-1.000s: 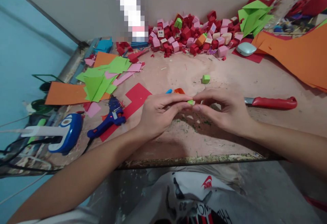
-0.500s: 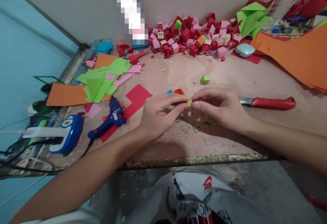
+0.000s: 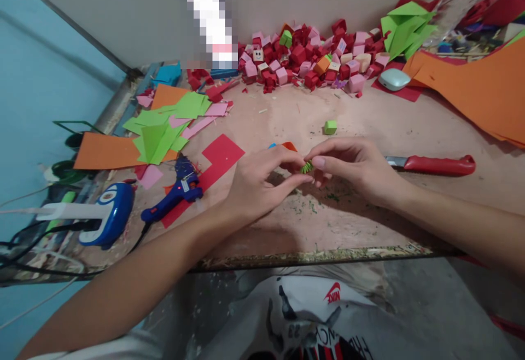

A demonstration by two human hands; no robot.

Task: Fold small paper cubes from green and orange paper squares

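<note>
A small green fringed paper piece [image 3: 307, 168], its cut strips fanned out, is pinched between both hands above the table. My left hand [image 3: 262, 182] has thumb and fingertips closed on its left side. On the other side, the fingertips of my right hand [image 3: 355, 168] are closed against it. Just beyond my right hand a green paper cube [image 3: 330, 127] sits on the wood. Part of an orange piece [image 3: 289, 146] and a bit of blue [image 3: 272, 146] show behind my left fingers. Dark green snippets [image 3: 332, 197] lie scattered below the hands.
A red-handled knife [image 3: 438, 165] lies right of my right hand. To the left are a blue glue gun [image 3: 172, 198], red paper [image 3: 223, 155] and green sheets [image 3: 164, 135]. Several paper cubes [image 3: 303, 56] are heaped along the wall. Orange sheets [image 3: 479, 103] lie at right.
The green paper piece has turned between my fingers, so its fringed strips now show. My left fingers have spread slightly around it; both hands stay in nearly the same place.
</note>
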